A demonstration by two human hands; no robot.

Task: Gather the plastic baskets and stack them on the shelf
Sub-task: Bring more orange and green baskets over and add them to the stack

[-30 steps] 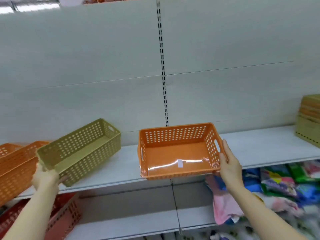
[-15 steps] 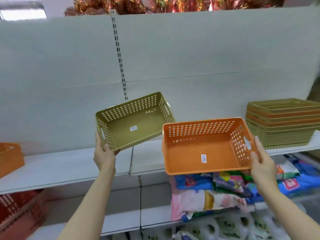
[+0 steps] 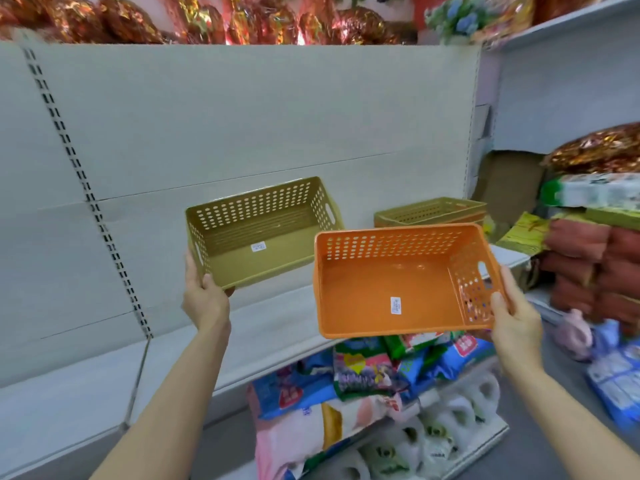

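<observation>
My left hand (image 3: 204, 299) grips the left end of an olive-green perforated plastic basket (image 3: 263, 233), holding it in the air above the white shelf (image 3: 263, 327), tilted toward me. My right hand (image 3: 516, 317) grips the right end of an orange perforated basket (image 3: 388, 285), also held in the air and tilted toward me, lower and nearer than the green one. Behind the orange basket, a stack of olive and orange baskets (image 3: 429, 211) sits at the right end of the shelf. Each held basket has a small white label on its floor.
Packaged goods and toilet-paper rolls (image 3: 374, 382) fill the lower shelf below the baskets. A side rack on the right holds red-brown bundles (image 3: 588, 271) and wrapped packs. Shiny red-gold decorations (image 3: 207, 19) line the top. A slotted upright (image 3: 86, 192) runs down the back panel.
The view has swung right along the shelf. Both baskets have travelled right with my hands, and the basket stack now lies just behind the orange one. The orange baskets at the far left are out of sight.
</observation>
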